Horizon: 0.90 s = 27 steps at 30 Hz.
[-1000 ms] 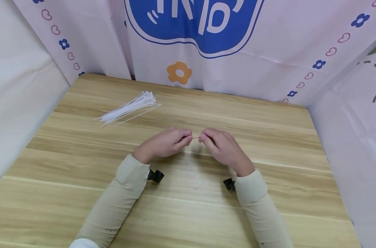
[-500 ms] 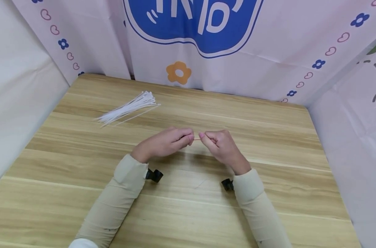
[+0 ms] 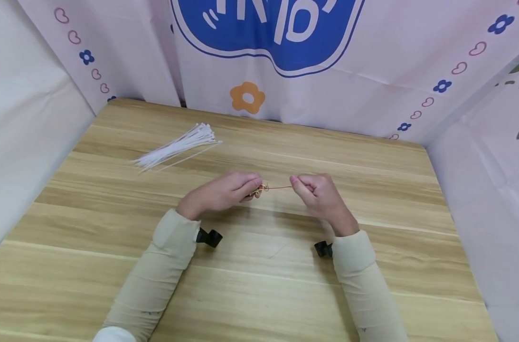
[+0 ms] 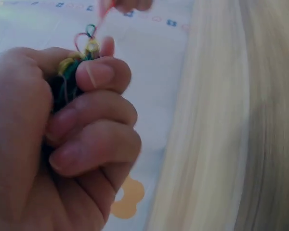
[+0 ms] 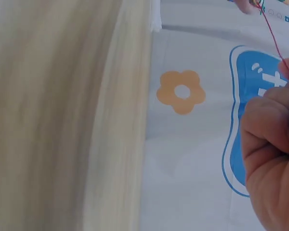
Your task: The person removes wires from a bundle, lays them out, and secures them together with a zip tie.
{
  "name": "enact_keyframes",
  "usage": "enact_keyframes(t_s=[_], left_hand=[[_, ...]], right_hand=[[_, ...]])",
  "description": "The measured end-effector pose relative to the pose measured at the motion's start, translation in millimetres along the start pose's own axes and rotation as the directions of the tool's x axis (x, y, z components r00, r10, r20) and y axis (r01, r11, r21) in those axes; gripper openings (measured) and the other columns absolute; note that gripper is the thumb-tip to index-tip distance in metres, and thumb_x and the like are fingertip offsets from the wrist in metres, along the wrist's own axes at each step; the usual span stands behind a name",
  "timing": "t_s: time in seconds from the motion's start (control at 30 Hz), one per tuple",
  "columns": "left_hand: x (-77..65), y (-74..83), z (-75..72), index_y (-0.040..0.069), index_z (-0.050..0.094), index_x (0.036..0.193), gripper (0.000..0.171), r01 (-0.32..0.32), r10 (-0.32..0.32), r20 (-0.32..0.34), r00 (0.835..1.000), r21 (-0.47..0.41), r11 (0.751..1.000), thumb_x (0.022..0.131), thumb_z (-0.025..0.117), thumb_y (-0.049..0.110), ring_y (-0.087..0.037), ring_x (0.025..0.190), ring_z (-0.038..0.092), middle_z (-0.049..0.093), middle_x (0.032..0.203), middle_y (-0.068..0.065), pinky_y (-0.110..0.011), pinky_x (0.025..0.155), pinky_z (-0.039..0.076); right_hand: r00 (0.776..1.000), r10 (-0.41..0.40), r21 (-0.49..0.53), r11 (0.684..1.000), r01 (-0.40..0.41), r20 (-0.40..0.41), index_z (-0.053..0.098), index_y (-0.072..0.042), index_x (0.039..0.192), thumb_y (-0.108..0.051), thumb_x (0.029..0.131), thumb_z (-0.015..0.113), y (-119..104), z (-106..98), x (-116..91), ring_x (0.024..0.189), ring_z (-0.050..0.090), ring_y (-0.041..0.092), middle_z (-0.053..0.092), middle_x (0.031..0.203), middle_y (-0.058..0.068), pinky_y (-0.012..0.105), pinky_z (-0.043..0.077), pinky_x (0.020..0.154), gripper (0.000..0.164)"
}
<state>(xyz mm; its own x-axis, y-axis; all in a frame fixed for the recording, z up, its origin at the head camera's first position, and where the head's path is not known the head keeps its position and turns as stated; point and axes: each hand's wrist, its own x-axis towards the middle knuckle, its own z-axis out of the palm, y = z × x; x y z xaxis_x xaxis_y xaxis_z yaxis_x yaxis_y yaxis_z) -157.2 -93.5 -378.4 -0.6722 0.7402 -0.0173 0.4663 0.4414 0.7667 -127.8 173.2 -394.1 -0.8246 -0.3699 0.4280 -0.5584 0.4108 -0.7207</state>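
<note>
My left hand (image 3: pixel 225 191) grips a small bundle of thin coloured wires (image 4: pixel 69 72), with yellow, green and darker strands tucked inside the curled fingers. Small red and green loops stick out beyond its fingertips. From the bundle a red wire (image 3: pixel 279 188) runs straight across to my right hand (image 3: pixel 321 192), which pinches its far end between thumb and curled fingers. Both hands are above the middle of the wooden table (image 3: pixel 242 294). In the right wrist view the red wire (image 5: pixel 273 38) slants down to the thumb. Most of the bundle is hidden in the left palm.
A loose bunch of white cable ties (image 3: pixel 178 146) lies at the back left of the table. One thin pale strand (image 3: pixel 278 251) rests between the forearms. A printed white cloth (image 3: pixel 327 99) hangs along the back edge, and black wrist mounts sit at both cuffs.
My right hand has moved to the right, away from the left, so a longer stretch of red wire shows. The left hand has turned and its bundle now shows at the fingertips.
</note>
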Motion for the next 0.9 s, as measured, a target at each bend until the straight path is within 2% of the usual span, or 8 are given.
enact_keyframes(t_s=[0.17, 0.37, 0.57, 0.67, 0.9], left_hand=[[1.8, -2.4, 0.4, 0.01, 0.057, 0.089, 0.038, -0.007, 0.007, 0.016, 1.0, -0.008, 1.0, 0.117, 0.037, 0.027, -0.011, 0.061, 0.043, 0.047, 0.07, 0.004, -0.028, 0.064, 0.041], [2.5, -2.9, 2.9, 0.009, 0.062, 0.099, 0.034, -0.015, 0.015, -0.02, 1.0, -0.013, 1.0, 0.114, 0.047, 0.035, -0.013, 0.068, 0.042, 0.046, 0.077, 0.003, -0.031, 0.067, 0.038], [2.7, -4.3, 6.4, 0.009, 0.063, 0.097, 0.036, -0.012, 0.012, -0.078, 0.997, -0.009, 1.0, 0.114, 0.044, 0.033, -0.013, 0.064, 0.04, 0.045, 0.073, 0.004, -0.031, 0.064, 0.038], [3.0, -5.1, 7.1, 0.008, 0.064, 0.094, 0.038, -0.014, 0.013, -0.103, 0.995, -0.006, 1.0, 0.115, 0.043, 0.032, -0.012, 0.06, 0.04, 0.046, 0.069, 0.004, -0.029, 0.061, 0.037], [3.6, -5.9, 4.5, 0.011, 0.059, 0.087, 0.039, -0.028, 0.029, -0.079, 0.996, 0.015, 0.999, 0.116, 0.041, 0.031, -0.01, 0.058, 0.038, 0.045, 0.067, 0.006, -0.027, 0.061, 0.037]], right_hand=[[0.998, 0.04, -0.007, 0.999, -0.04, 0.041, 0.031, -0.01, 0.059, -0.008, 0.106, 0.06, 1.7, -3.9, -0.2, 0.052, 0.02, -0.001, 0.023, 0.057, -0.012, 0.018, 0.018, 0.051, 0.055], [0.996, 0.058, -0.023, 0.998, -0.056, 0.067, 0.032, -0.013, 0.06, -0.008, 0.106, 0.06, 4.6, -4.0, 0.0, 0.051, 0.02, 0.0, 0.023, 0.057, -0.012, 0.019, 0.018, 0.05, 0.054], [0.99, 0.095, -0.01, 0.996, -0.094, 0.109, 0.032, -0.013, 0.06, -0.011, 0.108, 0.058, 5.3, -6.9, -1.0, 0.051, 0.021, 0.002, 0.025, 0.057, -0.01, 0.02, 0.02, 0.05, 0.054], [0.987, 0.116, -0.005, 0.993, -0.116, 0.11, 0.031, -0.013, 0.06, -0.012, 0.109, 0.057, 6.0, -10.2, -2.1, 0.051, 0.02, 0.002, 0.023, 0.057, -0.009, 0.02, 0.019, 0.05, 0.055], [0.994, 0.081, -0.002, 0.997, -0.081, 0.078, 0.029, -0.01, 0.06, -0.008, 0.108, 0.056, 10.9, -16.2, -3.6, 0.051, 0.017, -0.002, 0.021, 0.057, -0.011, 0.017, 0.017, 0.051, 0.055]])
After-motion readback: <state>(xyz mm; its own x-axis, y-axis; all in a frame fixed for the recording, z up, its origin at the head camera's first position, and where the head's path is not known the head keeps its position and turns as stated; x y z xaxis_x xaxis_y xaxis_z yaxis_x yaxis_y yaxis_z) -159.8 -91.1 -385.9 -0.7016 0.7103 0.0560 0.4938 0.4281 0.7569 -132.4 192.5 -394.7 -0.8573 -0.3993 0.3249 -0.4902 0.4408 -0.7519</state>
